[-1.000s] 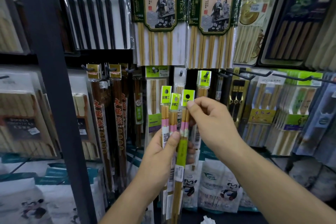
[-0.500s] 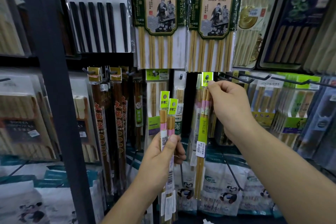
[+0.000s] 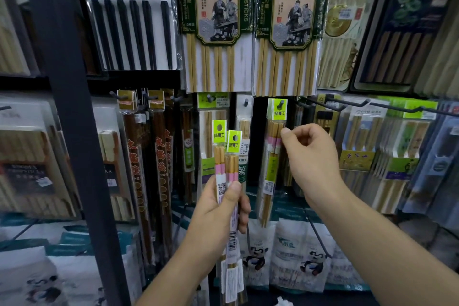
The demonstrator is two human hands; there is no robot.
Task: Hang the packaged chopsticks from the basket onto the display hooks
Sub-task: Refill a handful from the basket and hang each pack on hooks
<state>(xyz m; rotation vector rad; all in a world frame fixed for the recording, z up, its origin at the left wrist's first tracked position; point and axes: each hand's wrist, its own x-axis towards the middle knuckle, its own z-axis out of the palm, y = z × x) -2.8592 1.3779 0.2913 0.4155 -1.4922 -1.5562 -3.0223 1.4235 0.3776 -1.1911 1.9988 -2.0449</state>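
Two chopstick packs (image 3: 227, 154) in left hand (image 3: 218, 208) (upright)

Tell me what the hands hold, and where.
Left hand grips two chopstick packs at mid-length; right hand, fingers curled, holds nothing beside the hung pack.

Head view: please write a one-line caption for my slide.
Left hand grips two chopstick packs; right hand is beside a third pack hanging on a display hook.

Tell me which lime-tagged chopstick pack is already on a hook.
The pack beside the right hand: its tag sits on a hook, while the other two are gripped in the left hand.
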